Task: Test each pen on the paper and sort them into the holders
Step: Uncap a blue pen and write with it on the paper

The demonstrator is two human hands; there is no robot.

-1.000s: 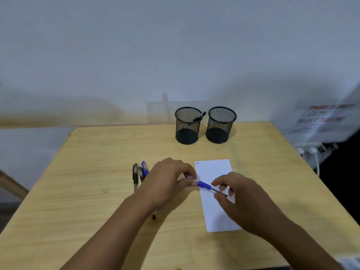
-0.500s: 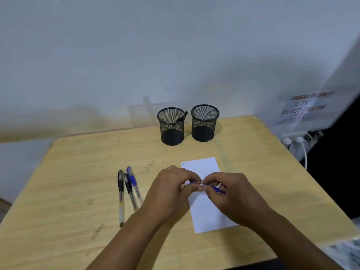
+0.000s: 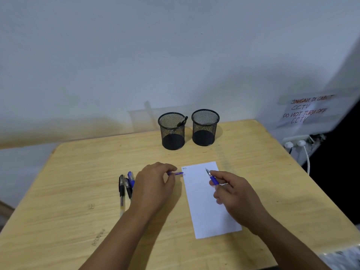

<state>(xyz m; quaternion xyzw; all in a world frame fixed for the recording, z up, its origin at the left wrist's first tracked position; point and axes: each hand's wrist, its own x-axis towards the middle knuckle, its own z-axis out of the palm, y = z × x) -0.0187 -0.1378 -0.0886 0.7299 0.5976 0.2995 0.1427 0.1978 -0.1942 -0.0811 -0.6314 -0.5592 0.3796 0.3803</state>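
The left hand (image 3: pixel 153 184) covers the right-hand parts of the three loose pens (image 3: pixel 125 187) lying on the pale wooden table (image 3: pixel 78 182), so their full lengths cannot be seen. The small blue pen cap (image 3: pixel 175 173) it pinches is blurred. The scribble (image 3: pixel 184 168) at the white paper strip's (image 3: pixel 202 207) far left corner is too small to read. The handwritten wall notice (image 3: pixel 305 112) is smeared, partly illegible. Both forearms run off the bottom edge.

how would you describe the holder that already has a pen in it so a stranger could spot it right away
At the far edge of the wooden table, near the wall, stand two black mesh holders side by side. It is the left holder; unlike the right holder, it has a dark pen leaning out over its rim.
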